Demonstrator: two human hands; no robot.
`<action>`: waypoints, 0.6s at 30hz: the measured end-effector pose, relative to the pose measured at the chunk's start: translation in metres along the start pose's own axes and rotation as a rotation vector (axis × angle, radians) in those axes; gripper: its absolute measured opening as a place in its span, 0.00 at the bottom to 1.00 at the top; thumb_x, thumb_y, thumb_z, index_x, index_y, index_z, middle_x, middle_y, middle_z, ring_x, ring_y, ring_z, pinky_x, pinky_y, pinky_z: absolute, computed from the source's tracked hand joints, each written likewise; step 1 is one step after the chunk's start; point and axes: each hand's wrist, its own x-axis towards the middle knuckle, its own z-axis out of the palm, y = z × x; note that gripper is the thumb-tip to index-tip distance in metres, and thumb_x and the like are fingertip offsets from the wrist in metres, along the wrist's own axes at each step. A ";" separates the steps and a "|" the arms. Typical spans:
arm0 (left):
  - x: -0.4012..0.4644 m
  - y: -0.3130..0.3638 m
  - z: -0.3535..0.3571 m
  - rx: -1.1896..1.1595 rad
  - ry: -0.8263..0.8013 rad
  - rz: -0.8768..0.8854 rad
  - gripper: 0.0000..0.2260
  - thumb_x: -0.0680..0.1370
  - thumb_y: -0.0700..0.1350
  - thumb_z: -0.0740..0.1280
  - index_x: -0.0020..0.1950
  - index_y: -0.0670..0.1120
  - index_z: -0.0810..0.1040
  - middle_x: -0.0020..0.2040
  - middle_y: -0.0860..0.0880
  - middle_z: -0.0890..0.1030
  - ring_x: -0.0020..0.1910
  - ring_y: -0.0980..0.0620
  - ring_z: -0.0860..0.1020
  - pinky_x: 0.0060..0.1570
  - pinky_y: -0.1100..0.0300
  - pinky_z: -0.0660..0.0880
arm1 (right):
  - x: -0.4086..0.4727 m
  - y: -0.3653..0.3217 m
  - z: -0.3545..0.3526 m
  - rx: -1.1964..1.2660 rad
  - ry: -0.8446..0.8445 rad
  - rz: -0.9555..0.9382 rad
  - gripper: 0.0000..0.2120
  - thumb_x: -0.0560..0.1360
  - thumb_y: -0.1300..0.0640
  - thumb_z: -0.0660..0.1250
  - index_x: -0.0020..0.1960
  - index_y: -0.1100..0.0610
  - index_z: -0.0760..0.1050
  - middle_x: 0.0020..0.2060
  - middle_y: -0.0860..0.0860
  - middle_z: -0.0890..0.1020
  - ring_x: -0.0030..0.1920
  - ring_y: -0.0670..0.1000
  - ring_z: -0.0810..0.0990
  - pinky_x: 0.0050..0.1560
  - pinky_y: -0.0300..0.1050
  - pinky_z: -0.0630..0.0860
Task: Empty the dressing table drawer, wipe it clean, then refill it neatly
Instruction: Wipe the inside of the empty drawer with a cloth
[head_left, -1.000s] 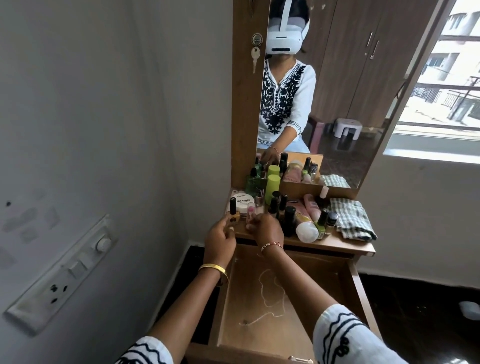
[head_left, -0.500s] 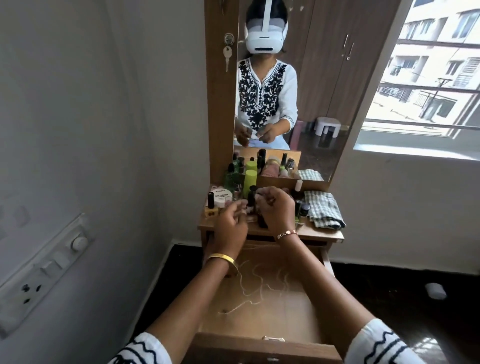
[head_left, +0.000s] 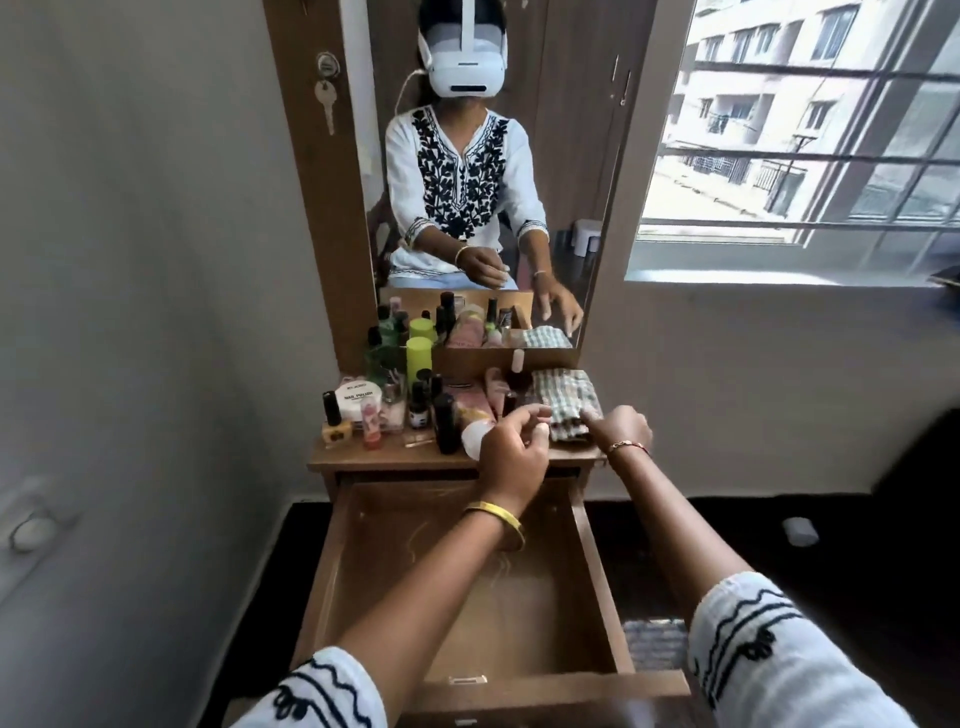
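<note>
Nearest the camera, pulled-out brown wooden drawer (head_left: 363, 587) sits open, bare inside except a thin whitish thread (head_left: 501, 566) lying on its bottom. Both forearms in white sleeves with black embroidery reach over it. Left hand (head_left: 511, 449), gold bangle on wrist, hovers at the front edge of the wooden dressing-table surface (head_left: 395, 460); fingers loosely curled, thumb and forefinger close together, cannot tell if they hold anything. Right hand (head_left: 621, 428), thin bracelet on wrist, fingers extended and touching the near edge of the folded green-and-white checked cloth (head_left: 566, 395) at the surface's right side. Left of cloth: crowd of cosmetics – black-capped nail polish bottles (head_left: 444, 421), yellow polish bottle (head_left: 335, 423), white round jar (head_left: 358, 402), lime-green cylinder (head_left: 418, 358), pink tubes (head_left: 475, 410). Behind, mirror (head_left: 493, 156) reflects the person and bottles. Key (head_left: 326, 104) hangs on the frame's left. Window (head_left: 810, 130) far right.
</note>
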 end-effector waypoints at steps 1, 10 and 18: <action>0.000 -0.002 0.002 0.000 -0.010 -0.012 0.10 0.76 0.36 0.61 0.54 0.39 0.79 0.51 0.44 0.82 0.48 0.55 0.77 0.45 0.75 0.70 | 0.001 0.000 0.002 0.005 -0.013 0.001 0.28 0.74 0.42 0.63 0.61 0.64 0.74 0.63 0.63 0.74 0.64 0.62 0.72 0.61 0.51 0.71; 0.001 -0.019 0.003 0.013 -0.041 -0.076 0.09 0.76 0.36 0.62 0.53 0.41 0.79 0.46 0.46 0.81 0.47 0.54 0.78 0.50 0.64 0.75 | 0.008 -0.007 0.014 -0.003 0.066 0.060 0.23 0.70 0.50 0.71 0.60 0.62 0.74 0.64 0.60 0.69 0.64 0.61 0.70 0.63 0.53 0.70; -0.006 -0.024 0.001 -0.032 -0.075 -0.137 0.08 0.76 0.36 0.62 0.51 0.42 0.79 0.43 0.46 0.80 0.44 0.51 0.78 0.50 0.57 0.76 | -0.007 -0.002 0.007 0.469 0.360 -0.224 0.08 0.69 0.63 0.67 0.39 0.59 0.68 0.37 0.60 0.78 0.38 0.57 0.74 0.36 0.39 0.60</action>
